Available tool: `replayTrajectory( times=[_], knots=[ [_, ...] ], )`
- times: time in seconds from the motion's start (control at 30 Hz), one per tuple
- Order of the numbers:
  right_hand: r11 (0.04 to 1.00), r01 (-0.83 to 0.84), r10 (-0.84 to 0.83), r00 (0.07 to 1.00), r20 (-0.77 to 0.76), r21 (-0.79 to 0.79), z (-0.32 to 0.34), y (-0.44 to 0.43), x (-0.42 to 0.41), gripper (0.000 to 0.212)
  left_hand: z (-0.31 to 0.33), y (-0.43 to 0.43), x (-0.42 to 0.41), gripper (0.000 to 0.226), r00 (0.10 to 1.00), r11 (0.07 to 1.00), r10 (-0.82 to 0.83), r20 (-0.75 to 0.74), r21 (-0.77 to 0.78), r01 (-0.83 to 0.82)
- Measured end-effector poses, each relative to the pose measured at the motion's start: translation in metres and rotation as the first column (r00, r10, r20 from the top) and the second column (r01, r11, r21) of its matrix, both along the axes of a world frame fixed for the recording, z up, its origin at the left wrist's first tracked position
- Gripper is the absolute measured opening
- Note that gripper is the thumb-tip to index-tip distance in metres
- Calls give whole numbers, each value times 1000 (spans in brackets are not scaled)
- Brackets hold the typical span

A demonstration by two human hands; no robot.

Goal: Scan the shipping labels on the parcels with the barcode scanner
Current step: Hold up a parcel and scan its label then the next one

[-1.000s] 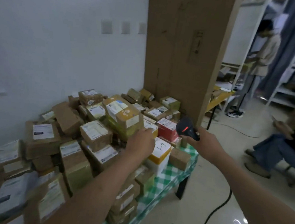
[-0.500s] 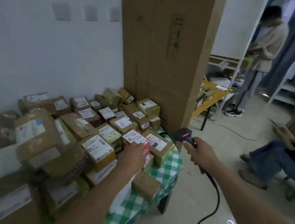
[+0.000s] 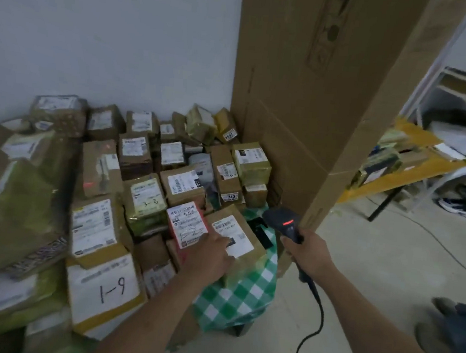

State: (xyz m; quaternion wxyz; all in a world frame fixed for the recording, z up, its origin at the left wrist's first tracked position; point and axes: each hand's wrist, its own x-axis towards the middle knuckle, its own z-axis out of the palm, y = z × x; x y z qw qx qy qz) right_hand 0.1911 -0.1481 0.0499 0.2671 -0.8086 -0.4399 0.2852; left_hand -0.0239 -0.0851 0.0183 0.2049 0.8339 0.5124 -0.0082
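While labelled parcels (image 3: 145,199) are heaped across the counter (image 3: 244,290) in the head view, none can be judged scanned, so most of the task seems left. Near the counter's right edge, the red parcel (image 3: 187,223) is touched by the left hand (image 3: 211,254); whether its fingers grip cannot be told. The barcode scanner (image 3: 284,223), just beside it, is clasped in the right hand (image 3: 308,250).

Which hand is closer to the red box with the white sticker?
Left. The left hand rests right on the red box at its near corner. The right hand is farther right, beyond the brown parcel, gripping the scanner.
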Motion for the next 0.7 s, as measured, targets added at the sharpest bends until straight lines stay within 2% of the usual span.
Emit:
replayTrajectory(
  times=[0.17,0.3,0.53,0.7],
  knots=[
    [995,-74,79,995,66,-74,-39,54,21,20,-23,46,45,53,992,993,-115,-54,31,117],
    [988,-90,101,991,84,-124,-63,93,32,22,-48,88,69,50,983,992,-121,-138,19,125],
    [962,-179,208,970,129,-205,-103,139,40,24,-79,131,75,91,958,995,-82,-274,-75,64],
    [937,-227,272,951,146,-267,-127,162,33,20,-91,135,68,117,959,981,-80,-273,-192,27]
  ],
)
